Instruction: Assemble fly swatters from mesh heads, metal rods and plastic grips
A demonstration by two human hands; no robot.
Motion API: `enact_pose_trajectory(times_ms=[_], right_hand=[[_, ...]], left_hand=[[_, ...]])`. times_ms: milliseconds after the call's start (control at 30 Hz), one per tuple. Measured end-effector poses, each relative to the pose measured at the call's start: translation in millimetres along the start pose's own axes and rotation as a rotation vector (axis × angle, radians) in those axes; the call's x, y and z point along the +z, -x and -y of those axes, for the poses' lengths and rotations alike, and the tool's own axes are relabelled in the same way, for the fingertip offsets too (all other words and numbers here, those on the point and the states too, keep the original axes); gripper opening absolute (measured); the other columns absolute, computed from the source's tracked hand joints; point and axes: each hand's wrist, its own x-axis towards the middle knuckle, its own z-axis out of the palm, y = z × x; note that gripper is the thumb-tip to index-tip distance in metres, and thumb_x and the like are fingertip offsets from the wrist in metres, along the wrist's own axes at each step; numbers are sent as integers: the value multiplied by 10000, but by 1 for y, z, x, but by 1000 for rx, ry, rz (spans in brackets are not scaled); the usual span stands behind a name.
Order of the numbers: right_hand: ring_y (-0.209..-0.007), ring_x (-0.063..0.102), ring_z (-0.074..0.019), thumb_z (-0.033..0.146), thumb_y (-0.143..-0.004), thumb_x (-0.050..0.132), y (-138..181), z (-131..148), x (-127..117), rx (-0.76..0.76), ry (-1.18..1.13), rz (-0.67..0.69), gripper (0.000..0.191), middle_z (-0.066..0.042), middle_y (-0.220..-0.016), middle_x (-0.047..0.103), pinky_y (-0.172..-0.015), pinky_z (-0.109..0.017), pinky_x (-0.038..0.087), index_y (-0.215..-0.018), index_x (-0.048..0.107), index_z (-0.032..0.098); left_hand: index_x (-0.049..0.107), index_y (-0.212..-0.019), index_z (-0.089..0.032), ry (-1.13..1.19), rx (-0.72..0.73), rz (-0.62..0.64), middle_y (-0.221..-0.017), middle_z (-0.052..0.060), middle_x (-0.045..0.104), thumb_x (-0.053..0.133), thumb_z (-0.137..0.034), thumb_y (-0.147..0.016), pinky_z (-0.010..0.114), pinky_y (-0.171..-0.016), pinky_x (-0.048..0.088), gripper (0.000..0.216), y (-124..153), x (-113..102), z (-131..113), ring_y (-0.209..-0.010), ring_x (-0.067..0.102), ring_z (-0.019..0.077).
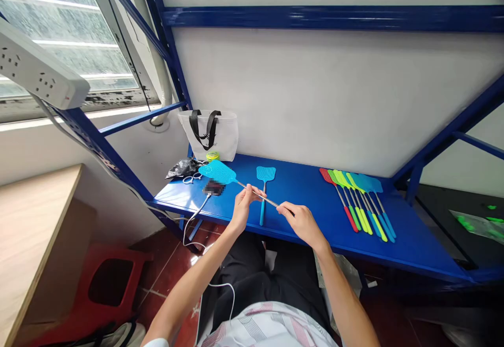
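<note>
Above the blue tabletop I hold a blue fly swatter (218, 172) slantwise, its mesh head to the left. My left hand (244, 206) is closed on its thin metal rod, not far from the head. Farther down the rod, my right hand (301, 224) grips its lower end; the swatter's handle does not show and may be hidden by that hand. Behind the rod, a second blue fly swatter (266, 174) lies on the table with its handle towards me. On the right, several fly swatters (348, 196) in red, green, yellow and blue lie side by side.
A white bag (228, 137) with black handles stands at the back left of the blue table (303, 179). Near it are scissors (188, 179), a black plastic bag (183, 168), a yellow-green round item (212, 156) and a blurred device with a white cable (199, 209). Blue frame bars surround the table.
</note>
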Motion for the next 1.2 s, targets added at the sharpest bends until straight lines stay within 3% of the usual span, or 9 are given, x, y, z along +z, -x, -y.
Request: enact_pose_trajectory(times_ms=[133, 267, 400, 567, 733, 867, 1000, 1100, 1200], right_hand=[[-733, 726, -241, 620, -1133, 473, 3, -9, -25, 2, 71, 41, 473, -12, -776, 776, -643, -326, 393, -944, 803, 340], [-753, 744, -253, 611, -1102, 516, 6, -51, -64, 77, 118, 44, 449, -17, -795, 798, -655, -330, 446, -923, 835, 349], [-737, 739, -266, 660, -1047, 601, 12, -92, -89, 149, 41, 19, 452, -33, -769, 796, -685, -349, 530, -915, 864, 318], [-815, 783, -294, 707, -974, 719, 23, -108, -103, 217, -17, -94, 446, -77, -986, 867, -777, -389, 605, -1024, 897, 302], [-819, 793, -306, 728, -937, 764, 25, -107, -106, 215, -55, -118, 477, -103, -1011, 874, -805, -409, 629, -1007, 911, 280], [-830, 782, -289, 718, -922, 790, 20, -104, -100, 210, -102, -68, 468, -82, -975, 870, -811, -384, 618, -985, 913, 271], [-792, 768, -264, 689, -937, 790, 15, -94, -92, 186, -107, -67, 428, -55, -921, 859, -780, -361, 596, -974, 916, 282], [-777, 773, -259, 643, -978, 762, 8, -73, -73, 126, -80, -85, 381, -41, -898, 858, -738, -348, 581, -964, 918, 296], [-814, 796, -266, 583, -1023, 726, -2, -43, -38, 35, -80, -99, 346, -42, -919, 870, -742, -343, 589, -963, 918, 301]], left_hand=[[690, -829, -229, -18, 160, -215, -850, 60, 786, 628, -784, -1038, 370, -901, 598, 596, -15, -36, -28, -882, 779, 237], [606, -778, -241, 65, 289, -431, -744, 14, 718, 647, -764, -1038, 337, -835, 592, 586, -38, -84, -55, -772, 740, 195], [656, -798, -232, 8, 286, -348, -799, 42, 760, 677, -755, -1023, 336, -825, 597, 570, -48, -103, -63, -834, 771, 215], [735, -889, -209, -18, 211, -200, -929, 95, 830, 713, -756, -997, 336, -776, 614, 558, -44, -95, -59, -812, 790, 221], [722, -899, -199, 8, 196, -232, -894, 89, 833, 670, -788, -1008, 305, -703, 589, 601, -42, -82, -43, -718, 772, 194], [661, -823, -205, 73, 239, -322, -853, 83, 827, 664, -822, -989, 296, -722, 589, 640, -42, -72, -30, -805, 799, 212], [712, -814, -193, 14, 233, -338, -892, 119, 845, 609, -768, -1049, 306, -740, 589, 630, -40, -64, -23, -862, 808, 231], [796, -874, -171, -61, 166, -240, -1017, 172, 865, 547, -750, -1083, 340, -763, 604, 664, -28, -44, -13, -924, 814, 265], [855, -965, -159, -77, 60, -22, -1184, 199, 858, 520, -773, -1081, 394, -849, 635, 709, -5, -9, 8, -1088, 815, 326]])
